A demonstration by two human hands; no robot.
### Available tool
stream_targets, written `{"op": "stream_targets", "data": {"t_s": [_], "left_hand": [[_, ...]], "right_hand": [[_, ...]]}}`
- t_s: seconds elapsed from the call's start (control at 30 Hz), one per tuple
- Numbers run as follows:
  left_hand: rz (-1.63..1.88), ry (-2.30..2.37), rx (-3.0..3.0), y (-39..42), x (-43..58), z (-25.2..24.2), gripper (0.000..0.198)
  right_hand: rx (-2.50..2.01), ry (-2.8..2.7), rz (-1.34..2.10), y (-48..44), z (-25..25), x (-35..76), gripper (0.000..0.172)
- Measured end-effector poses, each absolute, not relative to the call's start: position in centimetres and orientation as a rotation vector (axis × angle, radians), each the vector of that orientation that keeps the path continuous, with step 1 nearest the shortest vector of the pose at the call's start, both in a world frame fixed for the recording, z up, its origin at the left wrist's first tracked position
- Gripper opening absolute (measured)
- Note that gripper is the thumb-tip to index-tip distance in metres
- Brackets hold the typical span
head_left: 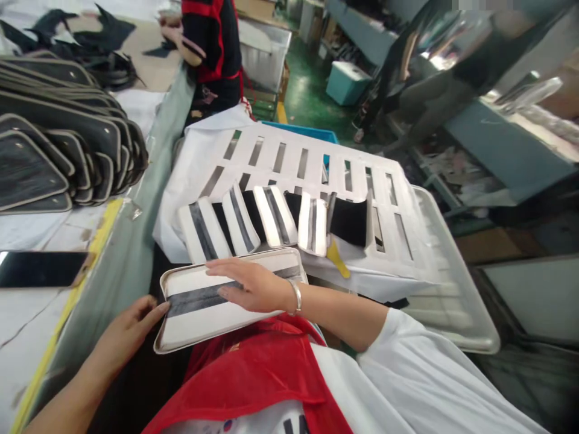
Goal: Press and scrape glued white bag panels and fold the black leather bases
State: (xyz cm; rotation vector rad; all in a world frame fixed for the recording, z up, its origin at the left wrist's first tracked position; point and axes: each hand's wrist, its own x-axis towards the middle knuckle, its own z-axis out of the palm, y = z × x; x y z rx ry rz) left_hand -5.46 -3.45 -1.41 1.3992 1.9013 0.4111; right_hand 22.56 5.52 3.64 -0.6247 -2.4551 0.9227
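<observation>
At the left short end of the white panel [203, 330], the L hand [130, 328] has its thumb tip on the edge, just where the dark strip [194, 299] ends; its fingers are curled, but if they pinch from below, can't tell. The R hand [259, 289] lies palm down upon the panel's top face, fingers extended, not closed on anything. The panel is close by the red apron [253, 361]; its long axis goes from L hand across under R hand, w/ right end a bit farther from the body. So L hand is nearer to one short end, R hand to the middle & the other end. Just beyond the far long edge are four smaller white pcs. [312, 226], at the near part of a slotted white board [292, 147].
</observation>
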Motion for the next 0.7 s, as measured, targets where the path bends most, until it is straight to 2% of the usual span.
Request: {"op": "stream_targets", "data": {"t_s": [0.07, 0.13, 0.3, 0.37, 0.5, 0.6, 0.7], "left_hand": [[0.312, 1.961, 1.482, -3.8, -5.5, -1.5, 0.044], [0.271, 2.036, 1.554, -4.1, -5.5, -1.4, 0.042], [0.576, 2.067, 2.165, -4.2, -3.4, -0.8, 0.027], [0.652, 1.855, 2.472, -3.7, -0.6, -0.5, 0.019], [0.556, 1.299, 2.67, -1.6, 6.9, -0.3, 0.028], [0.437, 1.264, 2.715, -0.2, 10.4, -0.4, 0.032], [0.339, 1.308, 2.768, 0.5, 11.5, 0.0, 0.036]], "right_hand": [[-0.793, -2.613, 0.693, 4.5, 3.5, 25.2, 0.032], [-0.952, -2.718, 0.505, 3.4, 2.7, 27.3, 0.035], [-1.044, -2.743, 0.391, 1.6, 0.4, 28.0, 0.042], [-1.051, -2.704, 0.46, 1.6, 0.3, 27.5, 0.043], [-0.943, -2.418, 0.875, 3.3, 1.0, 28.7, 0.041], [-1.031, -1.729, 1.192, 5.3, 0.8, 32.3, 0.034], [-1.401, -1.043, 1.284, 6.0, -1.8, 35.9, 0.032]]}}
